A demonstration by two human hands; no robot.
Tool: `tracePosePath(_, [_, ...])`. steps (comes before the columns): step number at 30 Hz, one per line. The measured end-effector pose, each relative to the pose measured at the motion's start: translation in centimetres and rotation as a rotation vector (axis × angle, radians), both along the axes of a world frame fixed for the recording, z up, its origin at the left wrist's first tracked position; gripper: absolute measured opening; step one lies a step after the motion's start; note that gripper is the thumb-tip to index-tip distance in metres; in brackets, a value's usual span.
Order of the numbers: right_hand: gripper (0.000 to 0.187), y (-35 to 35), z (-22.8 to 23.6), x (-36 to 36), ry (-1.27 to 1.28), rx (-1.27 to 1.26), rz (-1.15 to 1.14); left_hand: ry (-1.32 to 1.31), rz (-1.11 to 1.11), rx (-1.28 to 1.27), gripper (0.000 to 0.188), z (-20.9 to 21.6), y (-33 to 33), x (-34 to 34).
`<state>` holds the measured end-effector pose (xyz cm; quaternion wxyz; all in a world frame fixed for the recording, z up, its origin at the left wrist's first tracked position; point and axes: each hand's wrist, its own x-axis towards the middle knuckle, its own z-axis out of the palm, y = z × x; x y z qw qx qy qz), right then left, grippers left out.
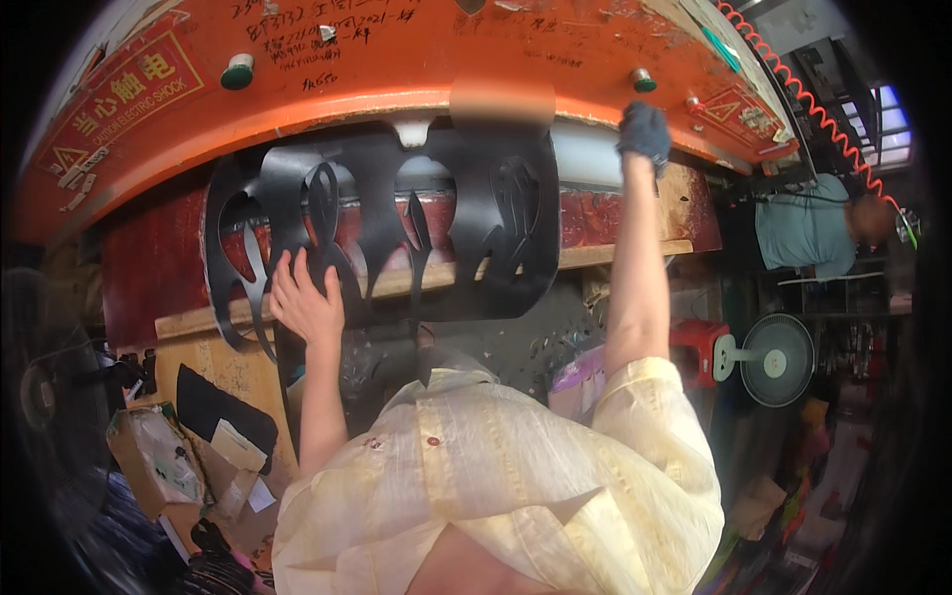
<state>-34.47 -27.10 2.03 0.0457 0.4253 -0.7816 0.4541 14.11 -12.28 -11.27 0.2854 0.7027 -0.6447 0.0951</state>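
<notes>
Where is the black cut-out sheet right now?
In the head view, centre-left: the black cut-out sheet hangs over the wooden ledge under the orange machine, left hand on it.

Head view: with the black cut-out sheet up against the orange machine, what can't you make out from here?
- Right hand: gloved, raised to the orange machine; what it touches is hidden by the hand itself.
- Black cut-out sheet: its lower edge merges with the dark gap beneath the wooden ledge; the left hand covers part of it.
- Floor clutter, lower left: too small and bent by the lens.
- Person at right: cut off by shelving.
</notes>
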Motion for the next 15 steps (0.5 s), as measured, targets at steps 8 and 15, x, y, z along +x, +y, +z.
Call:
tracePosePath(8, [0.03,6.1,-2.2,3.7,-0.133,0.06,0.306,-0.016,0.071,-0.053,0.049,0.0,-11.1,-1.5])
tracePosePath(15, [0.048,8.2,-8.4,6.4,0.618,0.448,0.421,-0.012,-0.004,0.084,0.054,-0.1,-14.3,-1.7])
